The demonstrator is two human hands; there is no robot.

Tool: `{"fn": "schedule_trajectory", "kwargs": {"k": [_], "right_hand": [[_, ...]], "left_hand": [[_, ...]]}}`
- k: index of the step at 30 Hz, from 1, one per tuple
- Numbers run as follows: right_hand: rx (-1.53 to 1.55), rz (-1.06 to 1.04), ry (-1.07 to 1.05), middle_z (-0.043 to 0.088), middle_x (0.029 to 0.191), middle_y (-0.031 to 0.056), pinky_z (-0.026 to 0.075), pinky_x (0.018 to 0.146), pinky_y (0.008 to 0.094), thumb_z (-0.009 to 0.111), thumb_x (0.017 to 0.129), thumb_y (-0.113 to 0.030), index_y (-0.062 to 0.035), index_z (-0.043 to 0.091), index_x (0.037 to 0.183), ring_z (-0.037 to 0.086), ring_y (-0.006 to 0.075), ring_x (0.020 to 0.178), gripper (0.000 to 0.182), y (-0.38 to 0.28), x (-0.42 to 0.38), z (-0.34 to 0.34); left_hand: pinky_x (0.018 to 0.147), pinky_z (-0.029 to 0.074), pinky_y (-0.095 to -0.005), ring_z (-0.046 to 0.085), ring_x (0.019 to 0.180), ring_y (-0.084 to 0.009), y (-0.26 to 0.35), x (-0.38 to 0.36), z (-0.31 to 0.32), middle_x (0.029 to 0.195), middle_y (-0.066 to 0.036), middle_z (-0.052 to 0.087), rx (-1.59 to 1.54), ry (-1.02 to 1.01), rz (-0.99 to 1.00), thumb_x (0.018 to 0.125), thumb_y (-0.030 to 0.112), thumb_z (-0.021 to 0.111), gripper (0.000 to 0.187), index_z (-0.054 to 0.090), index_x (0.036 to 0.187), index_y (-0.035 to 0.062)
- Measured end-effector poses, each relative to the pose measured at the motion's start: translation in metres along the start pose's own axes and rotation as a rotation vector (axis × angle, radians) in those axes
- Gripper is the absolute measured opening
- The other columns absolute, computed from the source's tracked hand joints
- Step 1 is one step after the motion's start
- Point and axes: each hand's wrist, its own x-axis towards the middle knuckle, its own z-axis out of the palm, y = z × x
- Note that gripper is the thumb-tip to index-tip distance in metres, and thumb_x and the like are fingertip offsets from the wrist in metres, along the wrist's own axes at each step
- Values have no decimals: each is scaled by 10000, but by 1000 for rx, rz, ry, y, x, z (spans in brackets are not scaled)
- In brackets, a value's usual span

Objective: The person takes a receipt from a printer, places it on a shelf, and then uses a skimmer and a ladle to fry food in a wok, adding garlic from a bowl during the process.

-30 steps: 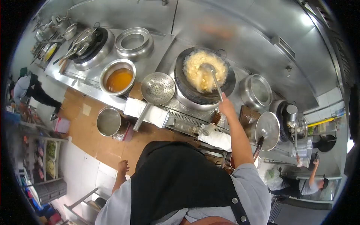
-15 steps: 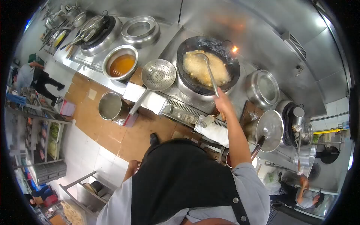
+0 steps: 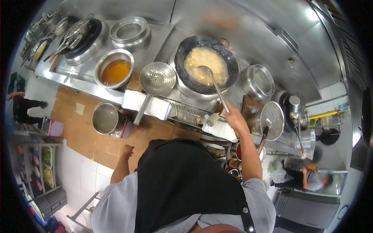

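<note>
My right hand (image 3: 234, 117) is wrapped round the handle of a long metal ladle (image 3: 217, 90). The ladle's bowl dips into bubbling, pale yellow oil with small pieces of food (image 3: 206, 60). All of this sits in a black wok (image 3: 232, 72) on the burner. My left hand (image 3: 127, 150) hangs over the floor by my left side, fingers curled, with nothing visible in it. A large perforated skimmer (image 3: 157, 79) lies left of the wok, resting on a metal pot, its handle pointing toward me.
A steel bowl of amber liquid (image 3: 116, 69) stands left of the skimmer. Below it is a metal bucket (image 3: 105, 118). Right of the wok are a round steel pot (image 3: 258, 81) and a wide strainer (image 3: 272, 121). Folded white cloths (image 3: 145, 104) line the stove's front edge. Other people stand far left and right.
The ladle has been drawn toward me within the wok. My left hand has moved out from beside the apron. The flame at the wok's far rim has faded, and the camera has shifted slightly.
</note>
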Motion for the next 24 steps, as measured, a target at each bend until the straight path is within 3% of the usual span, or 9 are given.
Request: {"fn": "schedule_trajectory", "kwargs": {"k": [1, 3, 4, 7, 9, 10, 14, 20, 24], "right_hand": [[47, 69, -20, 620, 1293, 254, 469, 970, 395, 635, 979, -231, -63, 402, 1594, 588, 334, 1133, 678, -14, -17, -6], [77, 87, 13, 581, 1438, 297, 455, 1097, 416, 636, 978, -227, -59, 410, 1587, 586, 399, 1335, 671, -16, -35, -4], [56, 38, 63, 587, 1429, 298, 470, 1074, 425, 640, 978, -229, -60, 418, 1583, 603, 404, 1311, 667, -4, -43, -4], [-97, -87, 147, 630, 1322, 322, 507, 995, 486, 642, 978, -225, -72, 435, 1572, 645, 468, 1186, 647, 19, -74, -14], [-222, -125, 151, 649, 1264, 333, 504, 995, 509, 642, 977, -220, -88, 439, 1570, 638, 501, 1155, 641, 2, -103, -34], [-301, -143, 137, 673, 1158, 341, 502, 964, 548, 631, 975, -215, -120, 433, 1572, 631, 532, 1099, 636, 6, -105, -37], [-365, -81, 51, 686, 1091, 339, 493, 916, 597, 607, 984, -253, -157, 374, 1599, 652, 527, 1037, 665, 6, -63, -11], [-389, -12, 129, 706, 1038, 347, 510, 925, 602, 606, 974, -239, -96, 355, 1593, 680, 521, 1016, 684, -5, 43, 31], [-353, -40, 158, 713, 1018, 326, 527, 896, 595, 594, 979, -240, -121, 348, 1604, 693, 500, 995, 682, -6, 91, 30]], "left_hand": [[497, 532, -387, 671, 622, -237, 6, 3, -4, 761, -116, 664, 13, -1, 2, 965, 243, 706, 242, 690, 1024, 10], [477, 523, -386, 654, 592, -226, 28, 5, -22, 715, -104, 637, 39, 9, 17, 960, 247, 701, 234, 683, 1008, 18], [468, 519, -386, 646, 577, -221, 40, 7, -30, 691, -97, 624, 51, 16, 29, 958, 249, 698, 231, 679, 1000, 23], [558, 531, -402, 666, 664, -240, 58, 21, -41, 836, -93, 659, 59, 41, 15, 963, 269, 684, 228, 661, 1078, 73], [525, 519, -402, 648, 622, -240, 69, 21, -39, 776, -92, 634, -59, 65, 21, 949, 262, 702, 248, 667, 1088, 60], [493, 515, -402, 641, 587, -236, 72, 22, -33, 740, -99, 627, -90, 77, -1, 950, 257, 704, 242, 675, 1064, 46], [475, 513, -397, 649, 575, -240, 59, 43, -18, 782, -129, 673, 93, -29, 8, 959, 247, 715, 244, 697, 1063, 27], [507, 538, -398, 686, 641, -249, 66, 14, -4, 854, -141, 704, -41, -13, 5, 972, 260, 708, 282, 693, 1078, 0], [502, 524, -393, 670, 641, -247, 59, -10, -5, 833, -131, 680, -11, 10, -45, 973, 255, 698, 279, 679, 1084, 0]]}}
